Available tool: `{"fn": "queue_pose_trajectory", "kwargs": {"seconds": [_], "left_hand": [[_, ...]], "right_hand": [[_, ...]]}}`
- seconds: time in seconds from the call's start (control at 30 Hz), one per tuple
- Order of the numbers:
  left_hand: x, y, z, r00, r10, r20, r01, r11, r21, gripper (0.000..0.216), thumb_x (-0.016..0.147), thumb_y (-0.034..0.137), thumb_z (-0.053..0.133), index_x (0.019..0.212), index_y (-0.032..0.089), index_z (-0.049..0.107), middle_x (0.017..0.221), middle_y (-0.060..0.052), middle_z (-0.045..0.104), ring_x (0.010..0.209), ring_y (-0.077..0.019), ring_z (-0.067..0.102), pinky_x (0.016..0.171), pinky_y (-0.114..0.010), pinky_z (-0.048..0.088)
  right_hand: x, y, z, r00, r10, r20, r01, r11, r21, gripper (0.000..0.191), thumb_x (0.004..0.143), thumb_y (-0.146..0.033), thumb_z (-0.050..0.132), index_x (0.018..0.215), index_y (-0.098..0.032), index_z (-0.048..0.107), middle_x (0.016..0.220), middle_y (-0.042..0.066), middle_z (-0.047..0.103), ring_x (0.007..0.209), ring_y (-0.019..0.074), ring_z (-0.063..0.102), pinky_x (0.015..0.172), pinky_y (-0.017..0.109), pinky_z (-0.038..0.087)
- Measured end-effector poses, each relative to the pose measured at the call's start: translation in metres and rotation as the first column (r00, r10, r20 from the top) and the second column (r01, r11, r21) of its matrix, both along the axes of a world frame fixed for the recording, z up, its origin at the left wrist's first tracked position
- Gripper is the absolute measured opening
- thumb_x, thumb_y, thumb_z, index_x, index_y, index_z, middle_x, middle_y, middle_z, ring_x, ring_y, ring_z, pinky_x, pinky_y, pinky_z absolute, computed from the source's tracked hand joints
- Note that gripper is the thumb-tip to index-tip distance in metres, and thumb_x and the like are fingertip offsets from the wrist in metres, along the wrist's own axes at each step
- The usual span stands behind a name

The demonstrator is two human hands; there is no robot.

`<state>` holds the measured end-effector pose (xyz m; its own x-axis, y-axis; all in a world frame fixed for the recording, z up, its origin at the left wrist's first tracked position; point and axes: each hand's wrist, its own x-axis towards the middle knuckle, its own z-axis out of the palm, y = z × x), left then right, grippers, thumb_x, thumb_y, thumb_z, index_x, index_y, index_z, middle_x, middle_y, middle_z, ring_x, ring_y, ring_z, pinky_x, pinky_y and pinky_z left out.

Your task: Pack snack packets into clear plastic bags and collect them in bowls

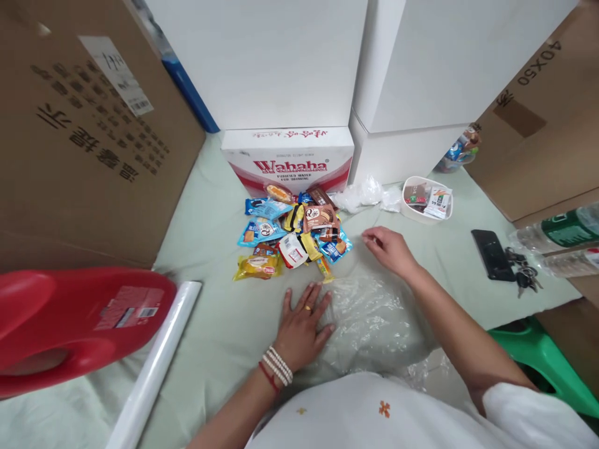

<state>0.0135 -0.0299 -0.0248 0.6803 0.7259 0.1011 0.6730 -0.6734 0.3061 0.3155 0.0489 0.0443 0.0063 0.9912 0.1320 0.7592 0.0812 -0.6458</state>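
Note:
My left hand lies flat with fingers spread on the left edge of a clear plastic bag spread on the pale green cloth. A ring and beaded bracelets show on that hand and wrist. My right hand rests at the bag's far edge, fingers curled and pinched on the thin plastic. Just beyond both hands sits a pile of several small wrapped snacks, blue, yellow, brown and white packets.
A Wahaha water carton stands behind the snacks under white boxes. Big cardboard boxes flank both sides. A red plastic stool, a film roll, a white bowl of packets, a phone, keys, bottles and a green stool lie around.

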Motion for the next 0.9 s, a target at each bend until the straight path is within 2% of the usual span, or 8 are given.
{"fn": "queue_pose_trajectory", "kwargs": {"seconds": [0.2, 0.3, 0.47, 0.57, 0.67, 0.73, 0.8, 0.9], "left_hand": [[-0.003, 0.000, -0.003, 0.999, -0.018, -0.048, 0.020, 0.999, 0.047, 0.069, 0.095, 0.050, 0.058, 0.159, 0.029, 0.041, 0.168, -0.016, 0.034, 0.155, -0.0371, 0.031, 0.124, -0.068, 0.004], [-0.001, 0.000, -0.002, 0.999, 0.000, -0.043, 0.001, 1.000, 0.031, 0.063, 0.098, 0.045, 0.054, 0.158, 0.030, 0.043, 0.168, -0.014, 0.034, 0.155, -0.0352, 0.032, 0.125, -0.067, 0.005], [0.003, -0.001, -0.001, 0.999, 0.040, 0.001, -0.040, 0.999, -0.008, 0.063, 0.096, 0.048, 0.057, 0.156, 0.030, 0.046, 0.168, -0.014, 0.033, 0.154, -0.0360, 0.033, 0.125, -0.067, 0.004], [0.003, -0.002, -0.001, 0.999, 0.046, 0.009, -0.046, 0.999, -0.016, 0.068, 0.094, 0.052, 0.059, 0.156, 0.028, 0.046, 0.170, -0.016, 0.029, 0.155, -0.0372, 0.032, 0.124, -0.067, 0.005], [0.002, -0.003, -0.003, 1.000, 0.027, -0.002, -0.027, 1.000, -0.005, 0.074, 0.091, 0.055, 0.062, 0.157, 0.029, 0.043, 0.171, -0.018, 0.025, 0.156, -0.0394, 0.028, 0.123, -0.070, 0.004], [0.000, -0.004, -0.005, 1.000, 0.012, -0.001, -0.012, 1.000, 0.010, 0.076, 0.090, 0.056, 0.064, 0.158, 0.032, 0.042, 0.171, -0.017, 0.025, 0.156, -0.0411, 0.026, 0.122, -0.072, 0.002], [-0.001, -0.006, -0.006, 1.000, 0.006, 0.003, -0.007, 1.000, 0.023, 0.077, 0.088, 0.058, 0.065, 0.158, 0.033, 0.043, 0.171, -0.016, 0.027, 0.156, -0.0426, 0.026, 0.121, -0.074, 0.001], [-0.001, -0.010, -0.008, 1.000, 0.027, -0.005, -0.026, 0.999, 0.045, 0.078, 0.089, 0.058, 0.065, 0.158, 0.030, 0.042, 0.170, -0.020, 0.026, 0.155, -0.0435, 0.028, 0.120, -0.074, 0.003]], "right_hand": [[-0.054, 0.094, -0.003, 0.909, 0.287, 0.302, -0.312, 0.949, 0.036, 0.083, 0.080, -0.027, 0.079, 0.155, -0.014, 0.046, 0.155, 0.017, 0.049, 0.142, 0.0376, 0.036, 0.118, 0.051, 0.030], [-0.063, 0.106, -0.005, 0.884, 0.316, 0.345, -0.328, 0.944, -0.025, 0.071, 0.085, -0.021, 0.070, 0.152, -0.008, 0.049, 0.149, 0.021, 0.054, 0.143, 0.0380, 0.035, 0.120, 0.052, 0.026], [-0.028, 0.052, 0.028, 0.965, 0.256, 0.054, -0.260, 0.962, 0.089, 0.053, 0.095, -0.028, 0.054, 0.146, -0.017, 0.056, 0.138, 0.017, 0.061, 0.127, 0.0305, 0.054, 0.112, 0.048, 0.040], [-0.008, -0.007, 0.054, 0.903, 0.302, -0.306, -0.325, 0.945, -0.029, 0.041, 0.094, -0.046, 0.058, 0.127, -0.026, 0.071, 0.142, 0.009, 0.062, 0.129, 0.0288, 0.058, 0.108, 0.044, 0.045], [-0.010, -0.055, 0.051, 0.709, 0.303, -0.637, -0.596, 0.741, -0.311, 0.041, 0.087, -0.056, 0.066, 0.106, -0.023, 0.080, 0.130, 0.008, 0.071, 0.113, 0.0287, 0.068, 0.091, 0.039, 0.055], [-0.015, -0.067, 0.033, 0.676, 0.239, -0.697, -0.663, 0.610, -0.434, 0.039, 0.079, -0.053, 0.074, 0.099, -0.020, 0.081, 0.114, 0.007, 0.077, 0.099, 0.0261, 0.071, 0.084, 0.035, 0.056], [-0.014, -0.063, 0.014, 0.736, 0.088, -0.671, -0.541, 0.671, -0.506, 0.039, 0.075, -0.052, 0.075, 0.095, -0.019, 0.079, 0.098, 0.005, 0.078, 0.085, 0.0220, 0.070, 0.077, 0.032, 0.055], [0.004, -0.044, 0.000, 0.741, -0.287, -0.607, -0.053, 0.877, -0.478, 0.042, 0.075, -0.055, 0.073, 0.095, -0.018, 0.073, 0.088, 0.004, 0.075, 0.074, 0.0185, 0.065, 0.068, 0.029, 0.052]]}}
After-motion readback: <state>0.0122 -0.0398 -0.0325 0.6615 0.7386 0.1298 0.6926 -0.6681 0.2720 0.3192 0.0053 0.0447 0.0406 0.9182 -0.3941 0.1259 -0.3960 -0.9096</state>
